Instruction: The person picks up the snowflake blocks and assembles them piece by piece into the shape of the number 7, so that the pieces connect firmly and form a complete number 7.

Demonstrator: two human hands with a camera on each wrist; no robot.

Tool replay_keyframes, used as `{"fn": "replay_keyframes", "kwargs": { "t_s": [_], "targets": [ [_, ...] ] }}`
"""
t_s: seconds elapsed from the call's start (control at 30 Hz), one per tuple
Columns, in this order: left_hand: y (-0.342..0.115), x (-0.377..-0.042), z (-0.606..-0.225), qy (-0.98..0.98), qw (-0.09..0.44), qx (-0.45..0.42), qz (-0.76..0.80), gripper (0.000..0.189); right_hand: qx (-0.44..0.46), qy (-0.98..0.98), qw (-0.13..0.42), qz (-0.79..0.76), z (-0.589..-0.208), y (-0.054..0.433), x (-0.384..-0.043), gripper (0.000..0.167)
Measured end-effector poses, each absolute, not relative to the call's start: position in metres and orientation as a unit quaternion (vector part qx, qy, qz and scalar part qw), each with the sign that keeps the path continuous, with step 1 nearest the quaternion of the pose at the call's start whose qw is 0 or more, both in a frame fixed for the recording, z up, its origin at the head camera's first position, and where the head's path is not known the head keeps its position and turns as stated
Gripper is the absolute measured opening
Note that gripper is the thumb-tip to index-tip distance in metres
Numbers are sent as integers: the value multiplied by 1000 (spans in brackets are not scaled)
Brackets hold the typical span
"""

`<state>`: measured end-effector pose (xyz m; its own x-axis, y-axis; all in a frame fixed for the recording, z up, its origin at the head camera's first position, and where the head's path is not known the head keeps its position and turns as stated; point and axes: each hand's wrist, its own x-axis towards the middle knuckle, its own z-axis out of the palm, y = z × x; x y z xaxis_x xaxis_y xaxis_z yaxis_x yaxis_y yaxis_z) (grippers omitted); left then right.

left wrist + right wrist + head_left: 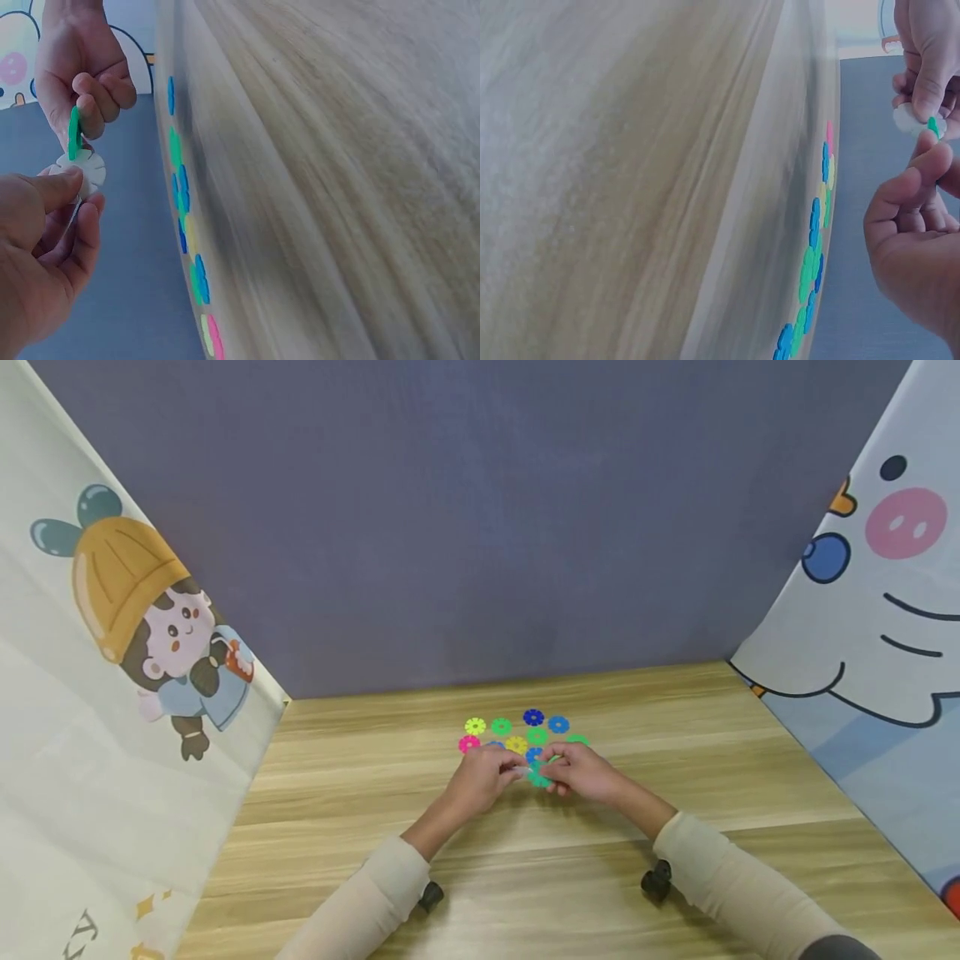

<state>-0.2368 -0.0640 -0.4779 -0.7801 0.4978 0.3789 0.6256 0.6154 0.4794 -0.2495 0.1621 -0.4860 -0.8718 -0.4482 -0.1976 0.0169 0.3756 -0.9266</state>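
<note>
Left hand [37, 247] pinches a white disc [84, 172] between thumb and forefinger. Right hand [75, 71] pinches a green disc [73, 135], held edge-on, its rim meeting the white one at roughly a right angle. Both sit above the table [525, 877]. Loose discs [525, 731] lie flat just beyond, at 12 o'clock, clear of the hands.

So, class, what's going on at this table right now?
A person sits at a wooden table with both hands raised just above it. The left hand pinches a white snowflake disc, the right hand a green disc, and the two pieces meet edge to edge. More coloured discs lie flat just beyond the hands.
</note>
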Motion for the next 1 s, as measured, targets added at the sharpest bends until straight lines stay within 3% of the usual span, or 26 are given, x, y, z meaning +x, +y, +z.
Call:
{"fn": "replay_keyframes", "kwargs": {
  "t_s": [0.33, 1.0],
  "targets": [
    [-63, -229, -470, -883, 122, -335, -307, 10, -148, 777, 237, -563, -481, 163, -248, 11],
    [-63, -223, -475, -875, 156, -334, -313, 10, -128, 777, 224, -574, -474, 153, -240, 13]
  ]
}}
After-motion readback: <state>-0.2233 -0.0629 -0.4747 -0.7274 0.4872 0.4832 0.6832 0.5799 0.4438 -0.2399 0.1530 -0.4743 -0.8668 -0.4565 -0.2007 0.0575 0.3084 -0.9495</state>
